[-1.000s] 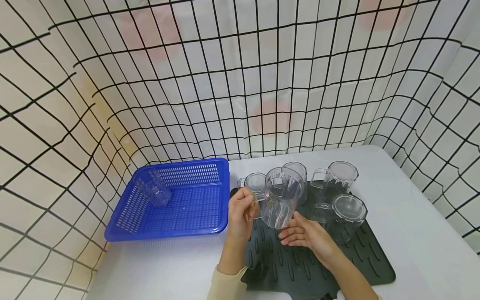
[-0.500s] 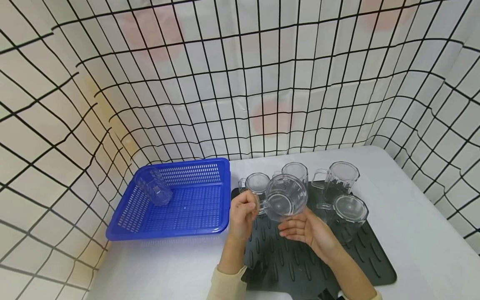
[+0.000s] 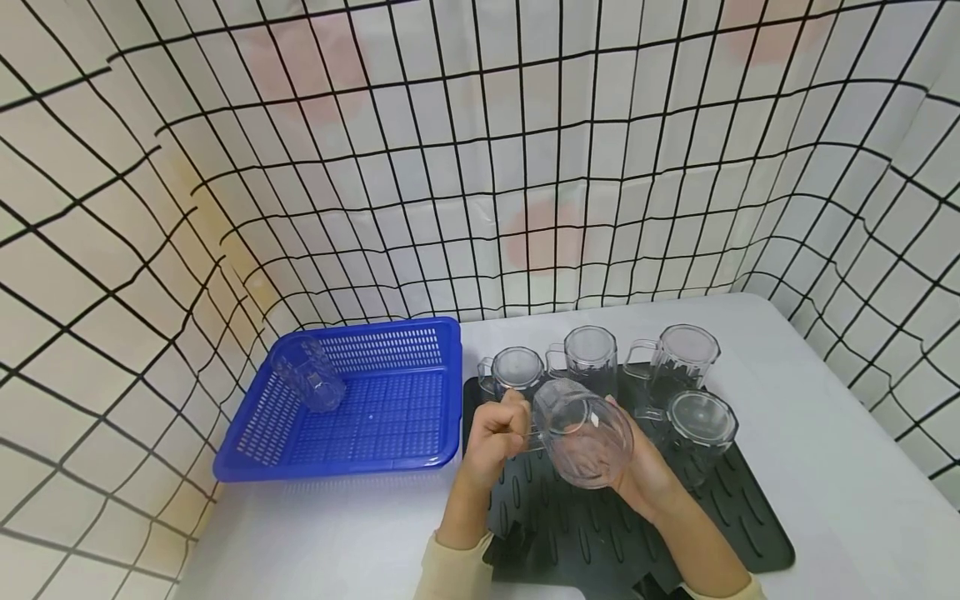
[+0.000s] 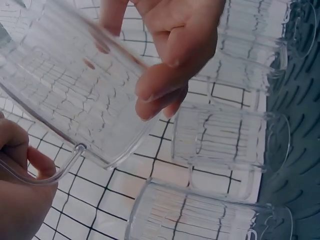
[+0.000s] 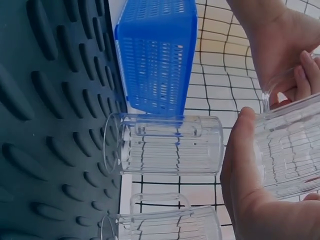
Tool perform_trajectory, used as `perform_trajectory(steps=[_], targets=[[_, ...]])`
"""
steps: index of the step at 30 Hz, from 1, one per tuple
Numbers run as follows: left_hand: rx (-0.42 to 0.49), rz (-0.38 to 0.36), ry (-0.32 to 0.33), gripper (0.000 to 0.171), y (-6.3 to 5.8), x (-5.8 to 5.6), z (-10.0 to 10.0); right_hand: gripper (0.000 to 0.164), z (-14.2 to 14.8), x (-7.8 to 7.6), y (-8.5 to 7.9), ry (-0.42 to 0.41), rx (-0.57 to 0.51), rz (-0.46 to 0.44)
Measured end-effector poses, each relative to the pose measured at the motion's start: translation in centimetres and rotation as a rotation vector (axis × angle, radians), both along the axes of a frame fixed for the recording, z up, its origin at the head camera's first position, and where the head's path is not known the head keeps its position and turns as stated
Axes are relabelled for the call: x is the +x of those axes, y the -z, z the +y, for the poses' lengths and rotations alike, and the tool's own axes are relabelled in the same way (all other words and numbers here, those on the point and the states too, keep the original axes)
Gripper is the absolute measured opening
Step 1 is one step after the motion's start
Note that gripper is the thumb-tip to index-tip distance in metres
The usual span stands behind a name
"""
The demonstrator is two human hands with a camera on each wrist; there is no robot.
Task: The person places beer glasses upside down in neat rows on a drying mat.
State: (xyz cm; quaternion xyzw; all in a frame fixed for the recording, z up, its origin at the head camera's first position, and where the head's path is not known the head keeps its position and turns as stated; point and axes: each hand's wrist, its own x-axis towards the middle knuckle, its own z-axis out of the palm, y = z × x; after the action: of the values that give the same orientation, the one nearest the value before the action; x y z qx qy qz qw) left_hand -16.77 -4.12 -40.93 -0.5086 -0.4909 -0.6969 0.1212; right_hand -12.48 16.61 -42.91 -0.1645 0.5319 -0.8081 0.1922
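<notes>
A clear glass mug [image 3: 583,433] is held tilted in the air between the two hands, over the dark drying mat [image 3: 577,533]. My left hand [image 3: 495,437] grips its handle, and in the left wrist view the fingers curl round the handle loop. On the mug's other side, my right hand [image 3: 648,471] holds the body, with fingers showing through the glass in the head view. Behind the hands, several more clear mugs stand on the mat, among them a back-left mug [image 3: 517,367], a back-middle mug [image 3: 591,350] and a right-hand mug [image 3: 699,425].
To the left sits a blue plastic basket [image 3: 322,475] with a clear glass vessel [image 3: 311,379] leaning in its left corner. Another mug [image 3: 684,354] stands at the back right of the mat. Black wire grid panels [image 3: 555,179] enclose the white table's back and sides.
The mug has been tipped over and lowered toward me. My right hand has moved from below it to around its side; my left hand keeps the handle and has turned.
</notes>
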Motion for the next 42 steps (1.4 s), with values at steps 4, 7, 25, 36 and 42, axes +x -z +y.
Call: perform_trajectory(steps=[4, 7, 25, 36, 42], targets=[[-0.05, 0.072, 0.031, 0.015, -0.2, 0.0, 0.0, 0.063, 0.2, -0.3, -0.8, -0.037, 0.127, -0.148], [-0.079, 0.1, 0.042, 0.014, -0.2, 0.0, -0.1, 0.066, 0.5, -0.6, -0.9, -0.094, 0.143, -0.187], [-0.286, 0.079, -0.016, 0.019, 0.9, 0.2, 0.1, 0.059, 0.3, -0.7, -0.1, -0.348, -0.294, -0.374], [-0.161, 0.01, -0.23, 0.031, 1.1, -0.3, 0.1, 0.045, 0.7, -0.4, -0.5, -0.144, -0.098, -0.239], [-0.132, -0.179, -0.458, 0.006, 0.9, 0.4, -0.2, 0.041, 1.1, -0.1, -0.3, -0.048, 0.038, -0.093]])
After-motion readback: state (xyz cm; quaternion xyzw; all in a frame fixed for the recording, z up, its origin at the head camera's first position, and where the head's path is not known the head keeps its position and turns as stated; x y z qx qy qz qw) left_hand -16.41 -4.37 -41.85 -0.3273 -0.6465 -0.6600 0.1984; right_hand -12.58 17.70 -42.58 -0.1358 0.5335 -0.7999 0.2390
